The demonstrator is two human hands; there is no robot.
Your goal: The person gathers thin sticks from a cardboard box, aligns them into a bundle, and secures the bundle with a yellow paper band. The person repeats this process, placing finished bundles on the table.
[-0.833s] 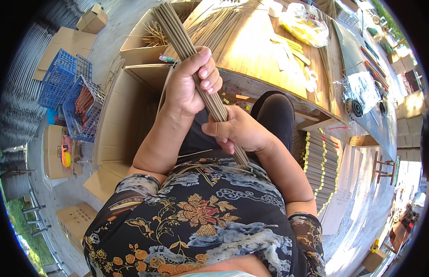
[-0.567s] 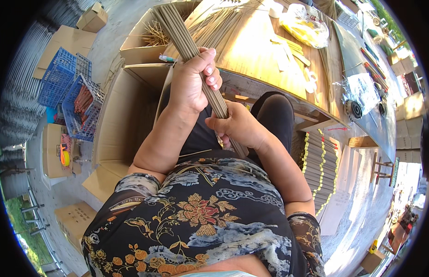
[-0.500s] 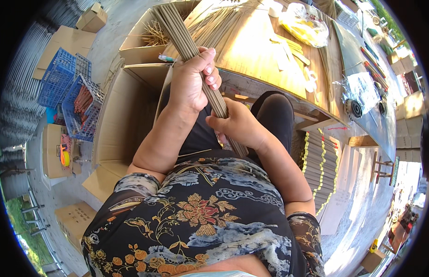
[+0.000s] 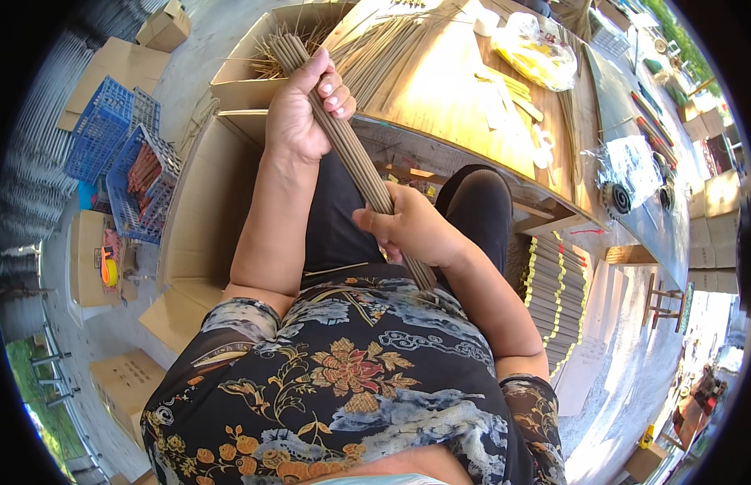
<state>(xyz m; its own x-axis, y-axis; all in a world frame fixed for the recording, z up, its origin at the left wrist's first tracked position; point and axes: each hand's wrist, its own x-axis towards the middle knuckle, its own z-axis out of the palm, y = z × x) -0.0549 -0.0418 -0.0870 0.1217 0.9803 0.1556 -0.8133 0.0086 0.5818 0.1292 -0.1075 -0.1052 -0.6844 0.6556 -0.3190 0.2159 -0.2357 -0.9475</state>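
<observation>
Sticks (image 4: 353, 153) clasped in left grip (image 4: 301, 117) and right grip (image 4: 417, 226), blue crate (image 4: 131, 217) of reddish rods (image 4: 145, 171), carton (image 4: 244, 94) of stalks (image 4: 264, 63)

One left hand (image 4: 304, 117), one right hand (image 4: 418, 226). One bundle (image 4: 349, 149), its sticks (image 4: 372, 186) too many to count surely. One wooden table (image 4: 424, 85), one bag (image 4: 541, 61), one stool (image 4: 665, 305), at least two crates (image 4: 99, 137), at least five cartons (image 4: 129, 384).

Sunlit wooden table (image 4: 436, 93), grey floor (image 4: 634, 364)
</observation>
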